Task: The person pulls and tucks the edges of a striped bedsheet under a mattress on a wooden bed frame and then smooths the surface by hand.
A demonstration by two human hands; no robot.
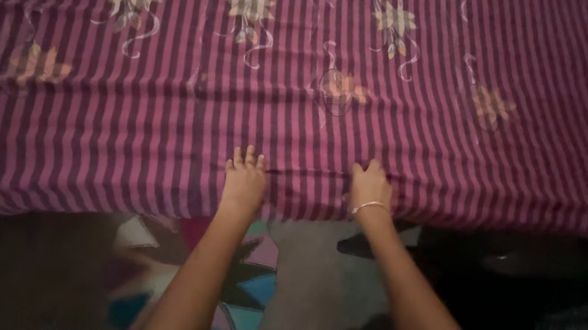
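i see both hands on the striped sheet [301,112] near its edge. left hand [244,181] lies flat, fingers spread; right hand [371,187] pinches a fold.

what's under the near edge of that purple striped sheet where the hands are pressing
Below the striped sheet's hanging edge, a colourful patterned cloth and grey floor show. The left hand and right hand press on the sheet; whatever it covers is hidden.

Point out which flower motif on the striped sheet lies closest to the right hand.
The pink-orange flower motif with the white looped outline, straight above the right hand; the other flowers lie farther off.
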